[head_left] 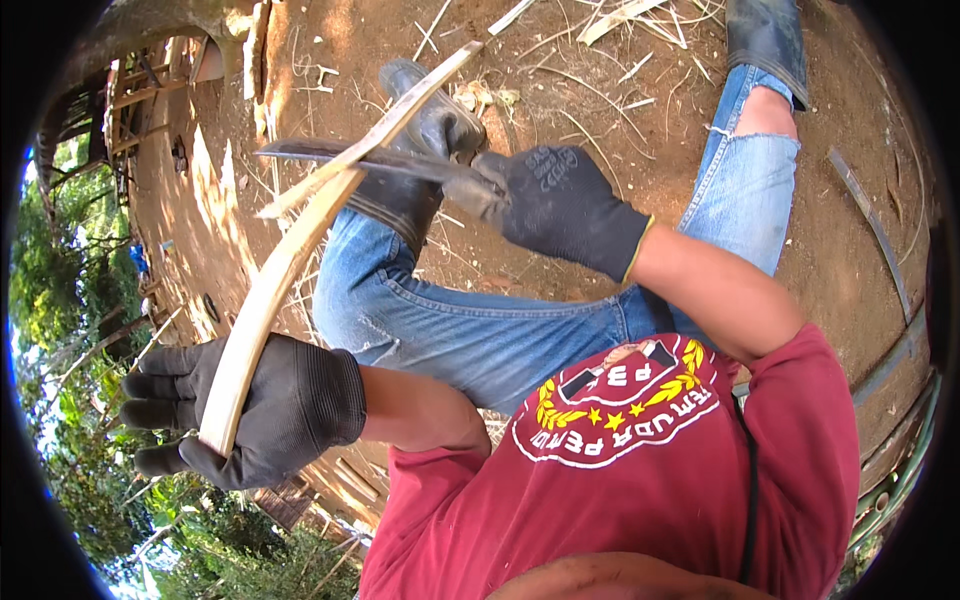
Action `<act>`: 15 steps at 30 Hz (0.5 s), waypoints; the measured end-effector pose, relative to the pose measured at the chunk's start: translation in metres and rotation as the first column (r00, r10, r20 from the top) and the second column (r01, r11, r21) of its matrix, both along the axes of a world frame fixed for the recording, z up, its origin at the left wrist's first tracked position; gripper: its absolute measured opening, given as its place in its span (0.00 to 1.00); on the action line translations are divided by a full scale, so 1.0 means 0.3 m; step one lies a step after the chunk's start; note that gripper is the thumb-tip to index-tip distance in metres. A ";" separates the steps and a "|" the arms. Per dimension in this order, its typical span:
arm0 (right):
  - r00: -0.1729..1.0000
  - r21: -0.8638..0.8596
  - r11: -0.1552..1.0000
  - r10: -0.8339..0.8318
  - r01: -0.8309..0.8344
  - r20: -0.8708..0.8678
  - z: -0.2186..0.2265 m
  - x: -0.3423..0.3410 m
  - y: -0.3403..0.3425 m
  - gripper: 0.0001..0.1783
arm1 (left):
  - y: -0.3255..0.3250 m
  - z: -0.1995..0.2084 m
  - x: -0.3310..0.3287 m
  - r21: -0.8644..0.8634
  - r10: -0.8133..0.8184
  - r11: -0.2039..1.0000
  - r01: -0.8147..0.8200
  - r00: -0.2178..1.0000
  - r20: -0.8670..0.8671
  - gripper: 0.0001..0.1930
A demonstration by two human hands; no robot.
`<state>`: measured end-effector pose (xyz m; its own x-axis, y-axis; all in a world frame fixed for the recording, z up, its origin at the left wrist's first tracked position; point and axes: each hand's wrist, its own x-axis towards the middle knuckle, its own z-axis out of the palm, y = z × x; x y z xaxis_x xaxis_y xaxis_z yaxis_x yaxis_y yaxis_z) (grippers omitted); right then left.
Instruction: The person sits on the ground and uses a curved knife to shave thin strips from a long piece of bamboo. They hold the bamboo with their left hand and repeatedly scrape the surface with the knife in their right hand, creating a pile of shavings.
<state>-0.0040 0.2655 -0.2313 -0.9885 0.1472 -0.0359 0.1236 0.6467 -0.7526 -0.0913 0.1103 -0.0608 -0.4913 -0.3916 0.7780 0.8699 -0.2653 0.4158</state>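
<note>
Right fingers point(478, 203) curled round knife point(408, 165)

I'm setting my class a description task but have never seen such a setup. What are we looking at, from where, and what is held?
No machine here: a person works in dark gloves. The one picture comes from a wide camera worn on the head, looking down, so edges bend. The right hand grips a knife. A pale strip runs from the open left hand towards the blade; another pale piece crosses it. Pale scraps lie on the brown ground.
</note>
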 end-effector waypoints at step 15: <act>0.993 0.077 0.995 -0.061 0.069 -0.100 -0.092 -0.059 0.020 0.30 | 0.036 -0.031 0.027 -0.015 -0.033 0.999 0.033 0.997 -0.068 0.23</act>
<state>-0.0217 0.2716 -0.2589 -0.9749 0.2100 0.0742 0.0965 0.6985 -0.7091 -0.0832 0.1212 -0.0702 -0.4490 -0.3654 0.8154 0.8874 -0.2891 0.3591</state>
